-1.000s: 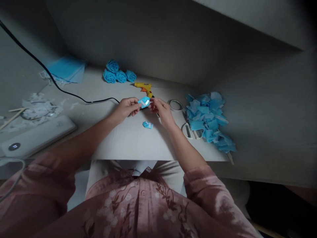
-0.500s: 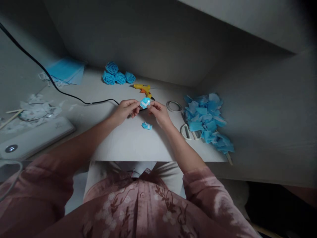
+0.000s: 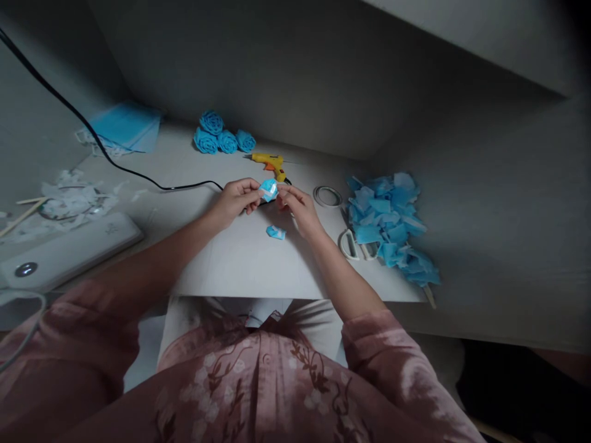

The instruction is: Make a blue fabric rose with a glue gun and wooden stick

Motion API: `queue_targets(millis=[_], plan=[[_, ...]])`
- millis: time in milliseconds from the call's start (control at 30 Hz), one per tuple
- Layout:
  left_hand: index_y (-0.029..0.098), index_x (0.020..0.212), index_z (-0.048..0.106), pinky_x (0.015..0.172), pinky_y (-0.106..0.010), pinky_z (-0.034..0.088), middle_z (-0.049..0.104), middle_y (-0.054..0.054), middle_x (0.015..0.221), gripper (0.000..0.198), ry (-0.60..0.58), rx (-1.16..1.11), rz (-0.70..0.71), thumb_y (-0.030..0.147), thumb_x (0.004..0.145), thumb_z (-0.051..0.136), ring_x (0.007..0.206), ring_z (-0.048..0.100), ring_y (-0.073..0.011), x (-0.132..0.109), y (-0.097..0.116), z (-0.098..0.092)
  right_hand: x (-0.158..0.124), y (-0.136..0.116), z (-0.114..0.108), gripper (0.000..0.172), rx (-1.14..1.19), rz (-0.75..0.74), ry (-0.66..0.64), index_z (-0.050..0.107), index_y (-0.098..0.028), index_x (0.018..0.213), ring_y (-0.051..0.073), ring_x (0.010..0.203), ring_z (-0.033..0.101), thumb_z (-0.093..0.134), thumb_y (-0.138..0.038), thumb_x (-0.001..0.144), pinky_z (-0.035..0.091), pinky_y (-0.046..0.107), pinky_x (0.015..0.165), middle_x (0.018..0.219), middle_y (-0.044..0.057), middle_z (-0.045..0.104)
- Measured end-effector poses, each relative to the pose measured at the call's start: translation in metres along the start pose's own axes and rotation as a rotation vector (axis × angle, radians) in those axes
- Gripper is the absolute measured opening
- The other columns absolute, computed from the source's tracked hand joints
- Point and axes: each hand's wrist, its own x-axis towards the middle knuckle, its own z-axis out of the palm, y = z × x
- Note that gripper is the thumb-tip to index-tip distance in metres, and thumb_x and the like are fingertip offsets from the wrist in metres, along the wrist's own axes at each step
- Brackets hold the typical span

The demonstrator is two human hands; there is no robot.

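Observation:
Between my hands, above the table, is a small folded blue petal (image 3: 268, 190) with a pale strip across it. My left hand (image 3: 237, 200) pinches its left edge between thumb and fingers. At its right edge are the closed fingers of my right hand (image 3: 298, 206), thumb and forefinger touching it. A second small blue folded piece (image 3: 276, 232) with a white band lies on the table just below. Beyond my hands a yellow glue gun (image 3: 270, 165) lies on its side, its black cord running off behind my left hand.
Several blue rosettes (image 3: 227, 141) stand at the back beside flat blue sheets (image 3: 129, 126). Right are a tape roll (image 3: 327, 196), pale-handled scissors (image 3: 349, 245) and a heap of blue pieces (image 3: 388, 212). White scraps (image 3: 74, 200) and a white device (image 3: 69, 251) occupy the left; a black cord (image 3: 111, 166) crosses there.
The petal has turned and tilted slightly in my fingers, and its pale strip shows differently. My right fingers have shifted at its edge. The whole view has moved a little.

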Motion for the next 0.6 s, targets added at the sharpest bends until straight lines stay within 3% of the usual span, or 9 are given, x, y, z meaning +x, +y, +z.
queue_targets(millis=[300, 600], plan=[[0.017, 0.073, 0.064, 0.044, -0.019, 0.037, 0.058, 0.002, 0.057, 0.031, -0.030, 0.044, 0.031, 0.039, 0.070, 0.084, 0.049, 0.049, -0.0078, -0.0023, 0.0006, 0.0019, -0.0016, 0.0039, 0.0028, 0.040, -0.073, -0.049, -0.033, 0.063, -0.023, 0.075, 0.013, 0.067, 0.045, 0.080, -0.058, 0.074, 0.047, 0.028, 0.065, 0.065, -0.006, 0.045], [0.016, 0.081, 0.066, 0.043, -0.020, 0.040, 0.061, 0.001, 0.062, 0.026, -0.011, -0.034, -0.043, 0.039, 0.078, 0.078, 0.050, 0.053, -0.0093, -0.0006, 0.0018, -0.0001, 0.0005, 0.0048, -0.0012, 0.034, -0.130, -0.056, -0.008, 0.061, -0.022, 0.075, 0.013, 0.067, 0.046, 0.075, -0.053, 0.077, 0.044, 0.029, 0.067, 0.066, -0.004, 0.050]])
